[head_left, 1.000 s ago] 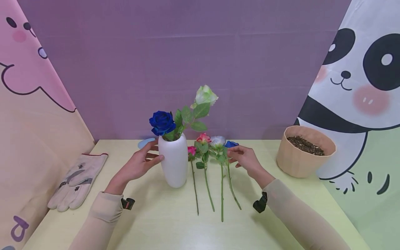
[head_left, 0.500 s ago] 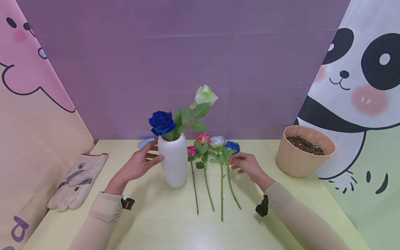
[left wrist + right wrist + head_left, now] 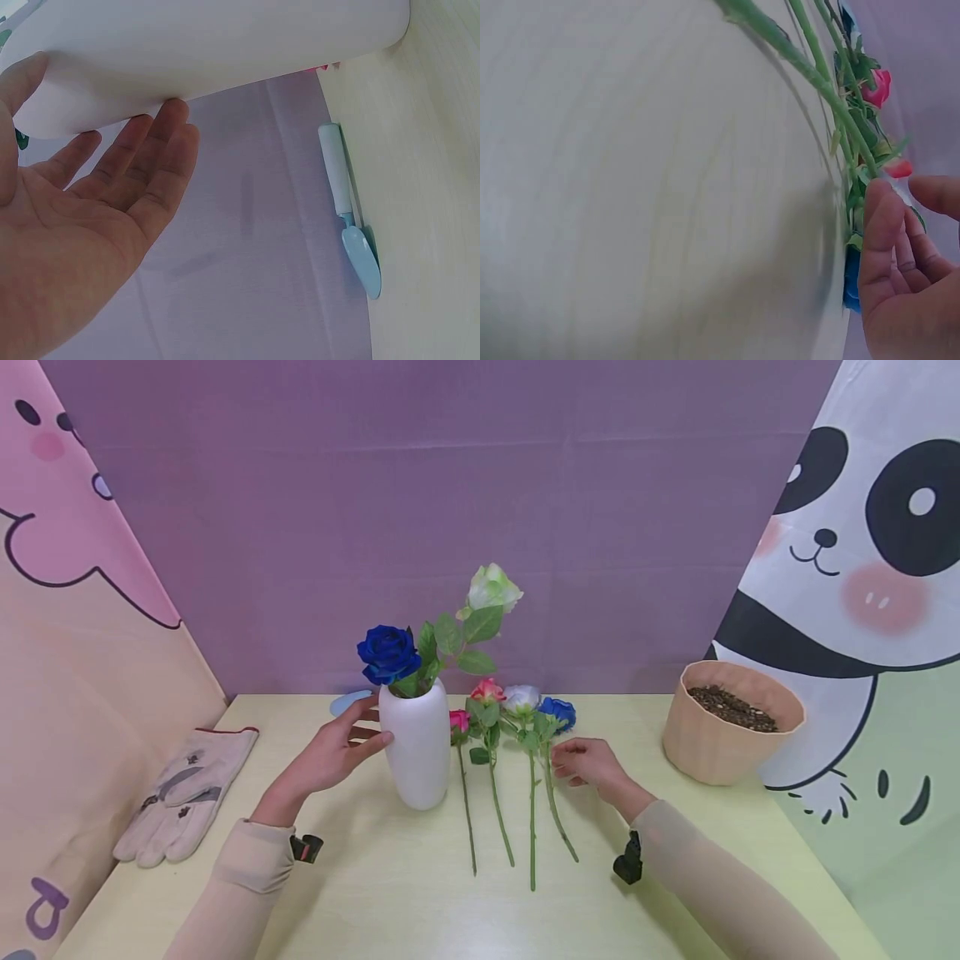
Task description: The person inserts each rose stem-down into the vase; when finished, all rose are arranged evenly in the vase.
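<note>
A white vase [image 3: 417, 752] stands upright on the table, holding a blue rose [image 3: 388, 654] and a taller pale green-white rose [image 3: 495, 590]. My left hand [image 3: 330, 755] holds its left side, thumb in front and fingertips [image 3: 175, 110] against the far side. To the vase's right lie several cut roses: pink [image 3: 459, 721], coral [image 3: 488, 691], white [image 3: 522, 698] and blue [image 3: 558, 713]. Beside the lying blue rose's stem [image 3: 558, 814] is my right hand [image 3: 591, 762], fingers loosely bent. In the right wrist view, a gap separates thumb and forefinger, with the stem [image 3: 802, 67] right at the forefinger.
A light blue trowel [image 3: 360, 255] with a pale handle lies behind the vase at the back edge. Grey-white work gloves [image 3: 183, 797] rest on the left side of the table. A peach pot [image 3: 708, 747] of soil stands at the back right.
My right hand has moved from the lying blue rose's head down along its stem, toward me, uncovering the bloom. The left hand and vase have stayed put.
</note>
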